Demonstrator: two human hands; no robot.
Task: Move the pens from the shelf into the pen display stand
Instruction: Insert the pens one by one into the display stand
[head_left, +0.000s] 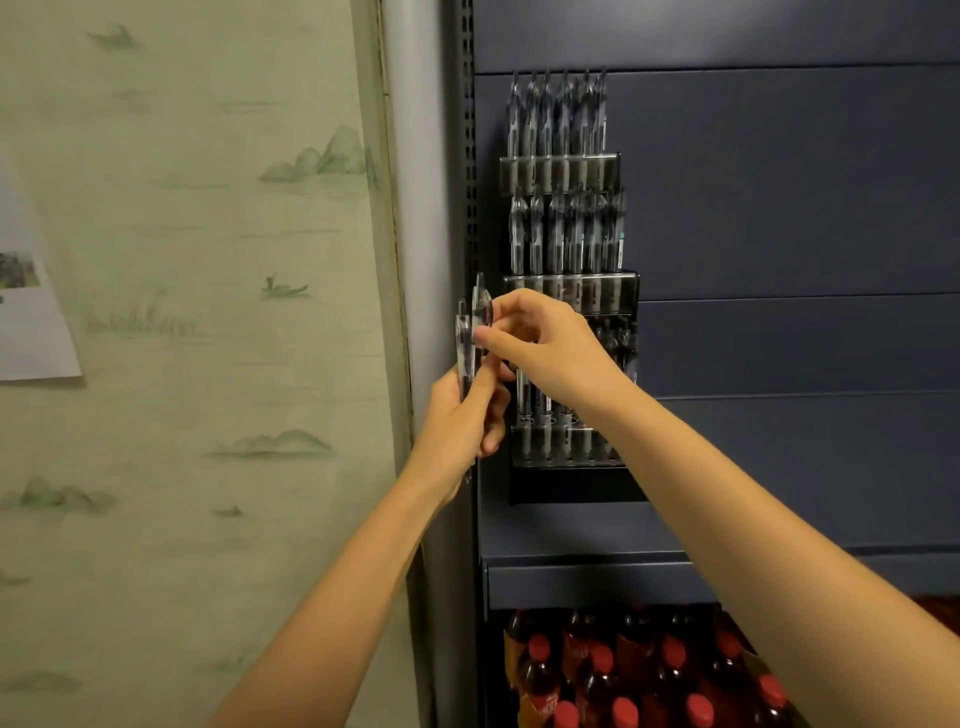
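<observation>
A tiered pen display stand (571, 283) hangs on the dark blue back panel. Its top two rows are full of clear pens (558, 114); the lowest row (550, 415) holds several more, partly hidden behind my right hand. My left hand (462, 415) grips a small bunch of clear pens (464, 338) upright, just left of the stand. My right hand (545, 348) pinches the top of one pen (481, 306) in that bunch between thumb and forefinger.
A blue shelf ledge (582, 577) runs below the stand. Under it stand several red-capped bottles (644, 675) of dark drink. A slotted upright (469, 156) and a grey pillar (415, 208) border the stand on the left, beside patterned wallpaper (182, 312).
</observation>
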